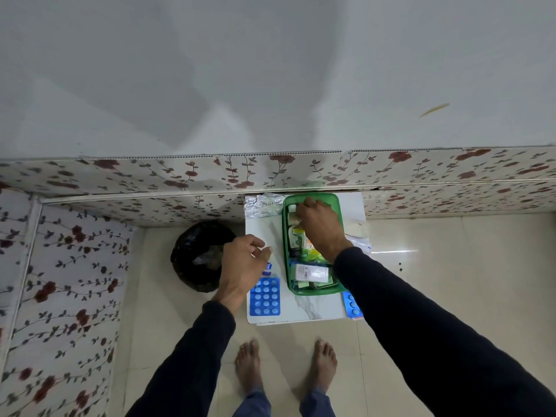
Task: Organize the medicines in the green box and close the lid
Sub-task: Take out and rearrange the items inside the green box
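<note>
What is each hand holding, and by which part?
The left hand pinches a small blue-and-white item by its top. The right hand reaches into the green box; whether it grips anything cannot be told.

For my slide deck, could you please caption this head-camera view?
Right hand reaches into the open green box of medicines while the left hand hovers above a blue blister pack.

wall: i see plain pale grey wall (270, 70) filling the upper half.
floral panel: a strip of red-flower panelling (120, 176) runs along the wall's foot and down the left side.
bin: a black-bagged bin (198, 254) stands on the floor just left of the white table.
table: i see a white marbled top (313, 305).
floor: cream glossy tiles (436, 281).
feet: two bare feet (285, 365) below the table.
</note>
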